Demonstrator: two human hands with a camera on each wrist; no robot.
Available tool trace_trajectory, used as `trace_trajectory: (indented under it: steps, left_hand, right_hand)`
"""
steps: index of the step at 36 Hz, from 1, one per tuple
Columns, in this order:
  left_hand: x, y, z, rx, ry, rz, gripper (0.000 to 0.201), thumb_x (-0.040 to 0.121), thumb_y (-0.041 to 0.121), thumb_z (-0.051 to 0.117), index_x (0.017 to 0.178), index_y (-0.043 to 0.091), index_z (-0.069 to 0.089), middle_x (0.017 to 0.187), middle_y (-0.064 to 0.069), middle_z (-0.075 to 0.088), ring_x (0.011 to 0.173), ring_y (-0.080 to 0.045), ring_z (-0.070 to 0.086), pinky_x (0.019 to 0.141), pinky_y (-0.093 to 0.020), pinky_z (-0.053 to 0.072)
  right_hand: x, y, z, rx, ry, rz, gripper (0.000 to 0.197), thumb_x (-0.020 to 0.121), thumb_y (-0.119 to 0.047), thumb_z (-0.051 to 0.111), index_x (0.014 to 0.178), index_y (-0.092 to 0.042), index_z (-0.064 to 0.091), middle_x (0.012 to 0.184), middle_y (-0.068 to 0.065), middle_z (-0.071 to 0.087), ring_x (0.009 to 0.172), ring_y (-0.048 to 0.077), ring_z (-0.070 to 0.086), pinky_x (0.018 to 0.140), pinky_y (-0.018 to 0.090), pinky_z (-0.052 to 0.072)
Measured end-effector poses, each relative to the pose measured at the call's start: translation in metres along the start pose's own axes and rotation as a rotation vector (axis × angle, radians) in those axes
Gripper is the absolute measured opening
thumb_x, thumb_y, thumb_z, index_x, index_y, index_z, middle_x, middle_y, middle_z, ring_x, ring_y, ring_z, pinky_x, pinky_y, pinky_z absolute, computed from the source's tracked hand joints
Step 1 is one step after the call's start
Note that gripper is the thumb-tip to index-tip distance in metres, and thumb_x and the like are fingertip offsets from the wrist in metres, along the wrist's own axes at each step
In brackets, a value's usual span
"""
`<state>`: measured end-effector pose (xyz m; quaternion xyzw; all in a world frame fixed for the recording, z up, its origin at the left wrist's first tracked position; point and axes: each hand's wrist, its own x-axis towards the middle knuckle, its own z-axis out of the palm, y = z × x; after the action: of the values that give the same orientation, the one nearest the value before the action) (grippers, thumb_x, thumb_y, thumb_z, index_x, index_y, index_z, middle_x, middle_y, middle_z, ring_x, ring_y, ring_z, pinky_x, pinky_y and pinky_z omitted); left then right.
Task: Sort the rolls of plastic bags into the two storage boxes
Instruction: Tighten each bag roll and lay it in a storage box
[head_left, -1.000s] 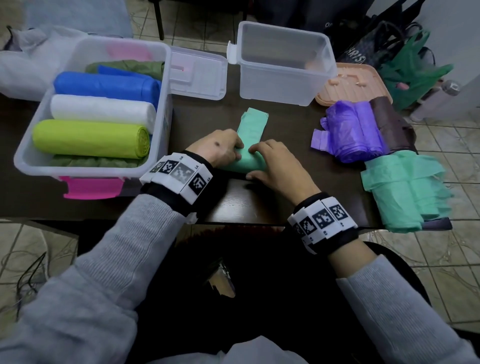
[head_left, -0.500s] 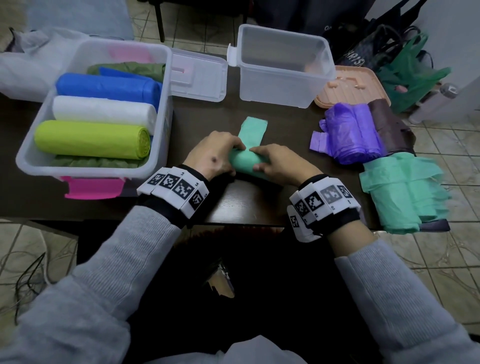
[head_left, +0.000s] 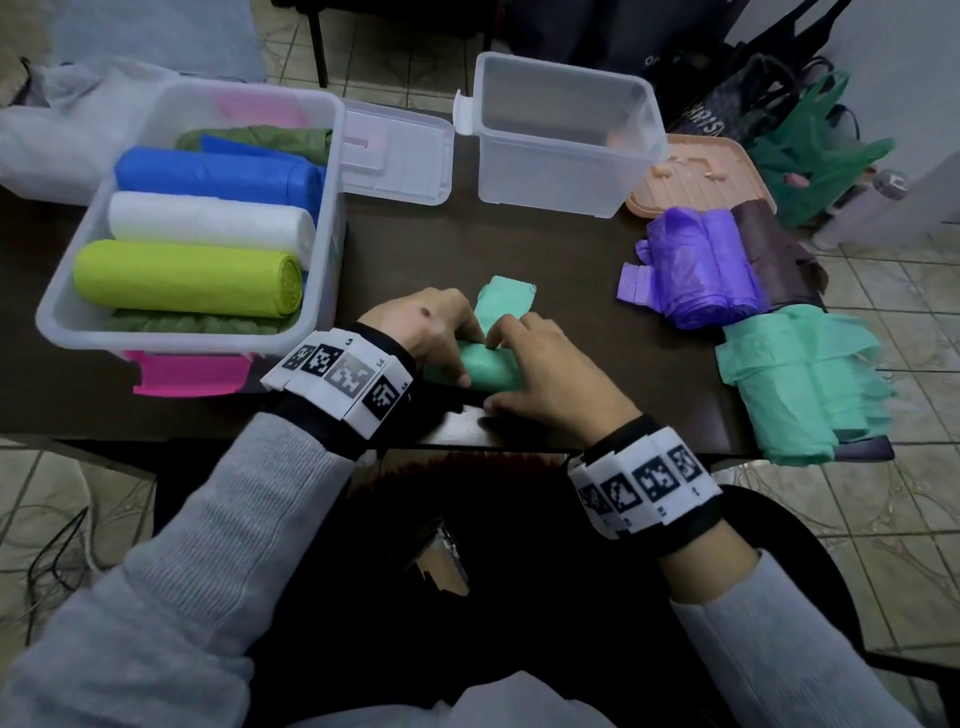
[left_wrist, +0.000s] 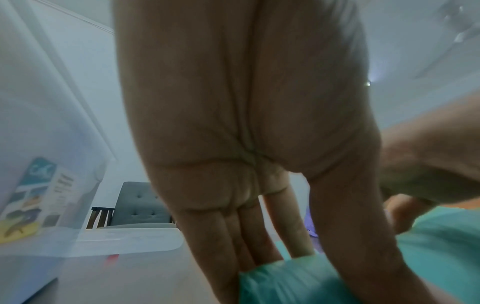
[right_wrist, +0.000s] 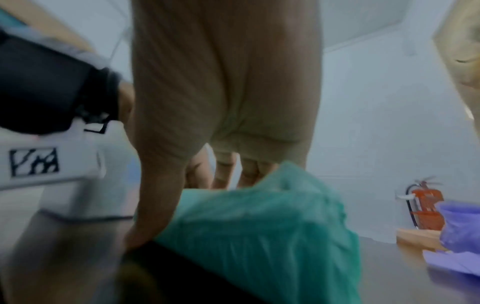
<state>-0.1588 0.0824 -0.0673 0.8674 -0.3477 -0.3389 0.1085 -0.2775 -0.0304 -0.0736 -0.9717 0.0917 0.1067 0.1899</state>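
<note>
On the dark table (head_left: 582, 270), near its front edge, lies a small teal roll (head_left: 488, 370) with a short loose tail (head_left: 506, 300) pointing away from me. My left hand (head_left: 441, 345) grips its left end, fingers over the top and thumb on the near side. My right hand (head_left: 524, 364) grips the right end the same way. The left wrist view shows fingers (left_wrist: 233, 236) reaching down onto the teal roll (left_wrist: 291, 281). The right wrist view shows the roll (right_wrist: 259, 236) under the palm. The left box (head_left: 57, 317) holds lime (head_left: 187, 278), white (head_left: 208, 221), blue (head_left: 218, 176) and olive rolls. The right box (head_left: 566, 171) is empty.
At the table's right end lie a purple roll (head_left: 701, 270), a brown roll (head_left: 769, 249) and a large loose teal roll (head_left: 795, 389) that overhangs the edge. A clear lid (head_left: 400, 156) and a peach lid (head_left: 696, 176) lie flat beside the boxes. Bags stand on the floor at the far right.
Both hands have kept turning the teal roll away from me. Its loose tail is shorter than a second ago. My right wrist has dropped back toward the table edge.
</note>
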Motion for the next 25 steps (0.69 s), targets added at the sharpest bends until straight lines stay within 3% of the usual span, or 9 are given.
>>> trace_trajectory:
  steps: [3,7,9,11,15,21,25]
  left_hand:
    - [-0.001,0.001,0.0,0.0,-0.018,0.001,0.054,0.069,0.026,0.081,0.119,0.037,0.063,0.106,0.005,0.067,0.097,-0.017,0.061,0.093,-0.037,0.049]
    - [-0.001,0.004,-0.002,-0.04,0.111,0.021,0.061,0.074,0.019,0.079,0.131,0.02,0.055,0.126,-0.002,0.061,0.115,-0.018,0.056,0.096,-0.026,0.042]
    - [-0.003,0.006,-0.004,-0.047,0.2,0.051,0.049,0.073,0.019,0.079,0.12,0.02,0.064,0.118,-0.004,0.064,0.104,-0.017,0.058,0.086,-0.025,0.044]
    - [-0.004,0.007,-0.003,-0.05,0.231,0.06,0.043,0.073,0.018,0.079,0.114,0.02,0.068,0.113,-0.005,0.065,0.098,-0.018,0.059,0.083,-0.026,0.045]
    - [0.0,0.006,0.002,-0.075,0.256,0.05,0.05,0.075,0.015,0.078,0.122,0.018,0.062,0.121,-0.007,0.062,0.111,-0.022,0.058,0.091,-0.027,0.044]
    - [0.005,0.001,0.006,-0.108,0.266,0.059,0.043,0.084,0.019,0.069,0.125,0.019,0.057,0.128,-0.008,0.056,0.118,-0.024,0.052,0.093,-0.026,0.038]
    - [0.006,0.0,0.007,-0.064,0.307,0.086,0.06,0.072,0.023,0.08,0.128,0.018,0.058,0.129,-0.009,0.051,0.122,-0.026,0.046,0.101,-0.034,0.038]
  right_hand:
    - [0.001,0.003,0.004,-0.004,0.049,-0.007,0.054,0.075,-0.027,0.075,0.121,-0.015,0.049,0.12,0.006,0.051,0.112,0.024,0.045,0.092,0.04,0.042]
    - [0.01,0.011,-0.003,0.118,0.01,0.033,0.053,0.08,-0.026,0.072,0.129,-0.016,0.053,0.128,0.007,0.056,0.119,0.023,0.05,0.098,0.033,0.041]
    - [0.016,0.015,-0.008,0.132,-0.025,0.033,0.051,0.084,-0.026,0.068,0.132,-0.016,0.053,0.132,0.007,0.056,0.121,0.022,0.051,0.098,0.027,0.037]
    - [0.022,0.018,-0.014,0.114,-0.084,0.029,0.048,0.088,-0.028,0.063,0.134,-0.018,0.052,0.133,0.006,0.055,0.122,0.021,0.05,0.094,0.023,0.035]
    - [0.034,0.024,-0.022,0.126,-0.204,0.062,0.043,0.094,-0.033,0.054,0.135,-0.019,0.051,0.131,0.005,0.056,0.12,0.021,0.051,0.096,0.027,0.037]
    - [0.047,0.025,-0.033,0.102,-0.309,0.079,0.043,0.097,-0.036,0.047,0.134,-0.014,0.052,0.137,0.007,0.051,0.12,0.02,0.049,0.102,0.03,0.034]
    - [0.052,0.029,-0.037,0.129,-0.354,0.086,0.044,0.097,-0.037,0.047,0.133,-0.014,0.052,0.134,0.004,0.054,0.111,0.012,0.049,0.095,0.023,0.034]
